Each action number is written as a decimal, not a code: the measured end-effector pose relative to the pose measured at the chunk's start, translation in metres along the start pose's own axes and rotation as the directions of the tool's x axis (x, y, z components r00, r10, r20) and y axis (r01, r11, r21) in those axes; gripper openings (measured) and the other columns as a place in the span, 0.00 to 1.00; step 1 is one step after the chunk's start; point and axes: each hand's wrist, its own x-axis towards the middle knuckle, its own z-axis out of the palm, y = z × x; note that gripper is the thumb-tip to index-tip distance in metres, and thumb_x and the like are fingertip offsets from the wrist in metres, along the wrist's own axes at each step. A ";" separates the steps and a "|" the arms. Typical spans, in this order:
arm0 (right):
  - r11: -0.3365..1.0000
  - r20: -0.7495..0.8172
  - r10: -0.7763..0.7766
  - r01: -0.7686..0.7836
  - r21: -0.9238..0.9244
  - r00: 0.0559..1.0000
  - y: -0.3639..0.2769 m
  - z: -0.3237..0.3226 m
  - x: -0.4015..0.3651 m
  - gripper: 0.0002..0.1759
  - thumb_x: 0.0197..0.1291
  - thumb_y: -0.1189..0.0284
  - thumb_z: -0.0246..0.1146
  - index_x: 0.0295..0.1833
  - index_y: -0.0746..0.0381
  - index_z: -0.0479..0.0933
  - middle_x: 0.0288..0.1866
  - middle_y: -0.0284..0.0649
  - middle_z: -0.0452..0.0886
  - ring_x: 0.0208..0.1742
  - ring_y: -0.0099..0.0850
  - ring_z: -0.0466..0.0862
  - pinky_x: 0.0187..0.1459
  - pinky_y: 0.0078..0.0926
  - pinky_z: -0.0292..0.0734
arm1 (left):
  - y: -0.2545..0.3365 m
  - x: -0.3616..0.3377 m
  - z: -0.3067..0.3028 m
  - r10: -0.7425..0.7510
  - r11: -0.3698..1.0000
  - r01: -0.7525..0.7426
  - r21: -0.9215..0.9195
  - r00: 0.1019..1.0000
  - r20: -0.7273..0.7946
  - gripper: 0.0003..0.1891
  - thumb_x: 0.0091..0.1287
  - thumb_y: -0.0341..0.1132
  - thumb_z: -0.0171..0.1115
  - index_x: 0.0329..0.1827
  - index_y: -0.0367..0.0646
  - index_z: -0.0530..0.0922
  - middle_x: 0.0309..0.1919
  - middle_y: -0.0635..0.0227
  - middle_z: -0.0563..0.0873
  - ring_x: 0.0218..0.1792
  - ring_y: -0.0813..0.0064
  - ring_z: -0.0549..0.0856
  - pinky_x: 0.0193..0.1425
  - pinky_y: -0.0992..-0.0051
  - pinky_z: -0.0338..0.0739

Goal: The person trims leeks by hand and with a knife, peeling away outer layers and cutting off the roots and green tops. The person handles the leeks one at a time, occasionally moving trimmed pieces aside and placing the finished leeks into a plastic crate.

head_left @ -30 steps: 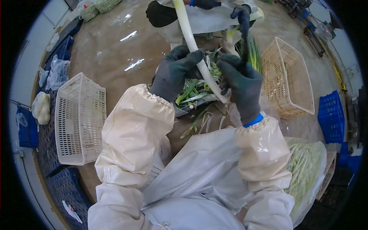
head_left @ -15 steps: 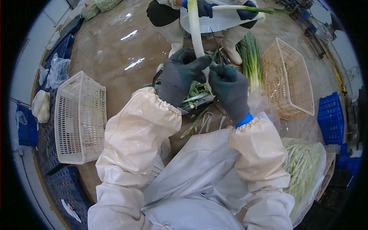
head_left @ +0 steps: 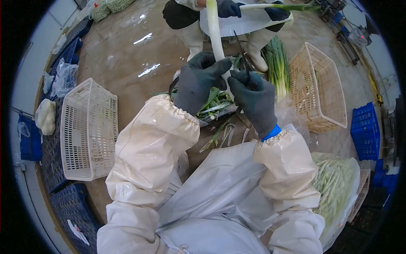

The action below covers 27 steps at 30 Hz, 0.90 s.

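My left hand (head_left: 201,82), in a grey and dark green glove, is closed around a white leek (head_left: 216,36) that stands up nearly vertical in front of me. Close beside it my right hand (head_left: 252,97), gloved alike, is closed on a knife (head_left: 242,48), its thin dark blade pointing up and away. The thumb of the right hand presses near the lower end of the leek, where the fingers partly hide the stalk. Below both hands lies a heap of green leek trimmings (head_left: 213,106).
Opposite, a person in white boots (head_left: 193,39) holds another leek (head_left: 262,6). Green-topped leeks (head_left: 277,67) lie beside a cream crate (head_left: 311,86) at right; another cream crate (head_left: 89,131) stands left. A bag of pale stalks (head_left: 334,190) sits by my right elbow.
My right hand has shifted slightly, and more of the knife blade shows above it. The leek in my left hand stays almost in place. The other person's leek has moved a little.
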 end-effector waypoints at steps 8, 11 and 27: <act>0.979 -0.040 -0.082 0.073 -0.193 0.996 0.010 -0.002 0.004 0.10 0.57 0.70 0.66 0.40 0.66 0.83 0.30 0.40 0.84 0.28 0.20 0.81 0.32 0.23 0.75 | -0.005 -0.002 0.005 0.021 0.999 -0.020 -0.026 1.000 0.009 0.16 0.61 0.35 0.69 0.43 0.31 0.78 0.31 0.60 0.85 0.24 0.74 0.83 0.28 0.77 0.78; 0.996 -0.049 0.080 -0.081 -0.035 0.996 0.000 -0.001 0.002 0.10 0.57 0.70 0.66 0.40 0.66 0.83 0.31 0.40 0.85 0.29 0.20 0.81 0.32 0.22 0.75 | -0.004 -0.001 0.005 0.032 0.998 -0.032 -0.049 0.999 0.006 0.15 0.61 0.34 0.69 0.43 0.31 0.78 0.31 0.60 0.85 0.24 0.74 0.83 0.28 0.78 0.78; 0.956 -0.039 -0.201 0.187 -0.225 0.979 0.018 0.006 0.003 0.03 0.57 0.76 0.64 0.35 0.65 0.80 0.24 0.33 0.79 0.22 0.17 0.77 0.23 0.18 0.70 | -0.002 -0.005 0.006 0.022 0.998 -0.021 0.061 1.000 -0.017 0.16 0.62 0.36 0.69 0.46 0.33 0.79 0.34 0.62 0.85 0.27 0.77 0.82 0.32 0.79 0.77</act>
